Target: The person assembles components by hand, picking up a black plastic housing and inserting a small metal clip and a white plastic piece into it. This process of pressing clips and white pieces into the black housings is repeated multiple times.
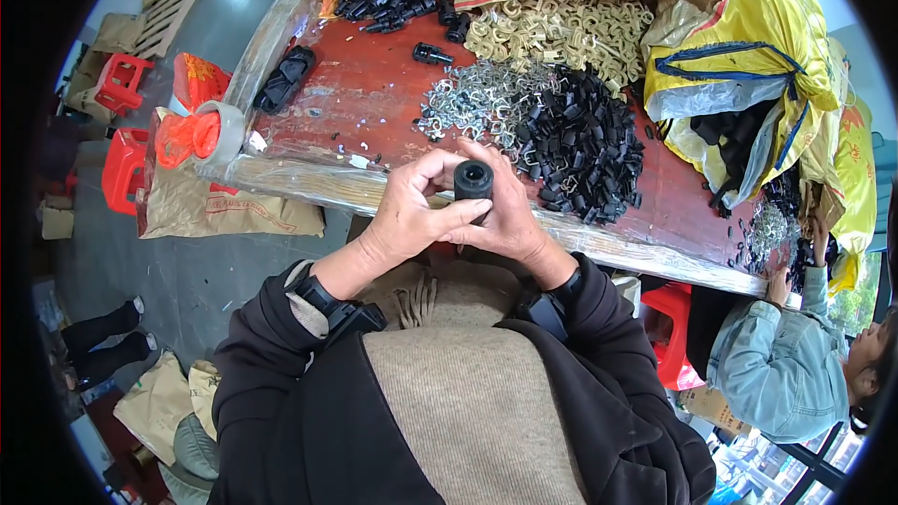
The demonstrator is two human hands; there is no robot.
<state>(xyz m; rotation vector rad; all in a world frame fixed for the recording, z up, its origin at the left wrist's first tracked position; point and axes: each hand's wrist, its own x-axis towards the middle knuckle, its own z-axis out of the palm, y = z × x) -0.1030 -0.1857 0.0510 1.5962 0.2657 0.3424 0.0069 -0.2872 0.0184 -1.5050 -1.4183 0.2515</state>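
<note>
Seen from the head camera, where both forearms rise from the lower edge, a black cylindrical fitting (473, 181) stands between the two hands, in front of the chest and by the near edge of the red table (355, 84). Its round, hollow end faces up toward the camera, so its long axis points roughly along the line of sight; how far it runs below the fingers is hidden. The left hand (409, 212) closes on it from the left, thumb laid across the side nearest the body. The right hand (513, 212) curls around it from the right, fingers on the far side. Both grips are narrow, and neither hand is nearer to the fitting: both touch it.

Beyond the hands, ahead and to the right, lies a heap of black clips (589, 150), closer to the right hand than to the left. Silvery metal clips (472, 103) lie just beside that heap, almost straight ahead of the fitting; cream clips (557, 28) lie farther off.
</note>
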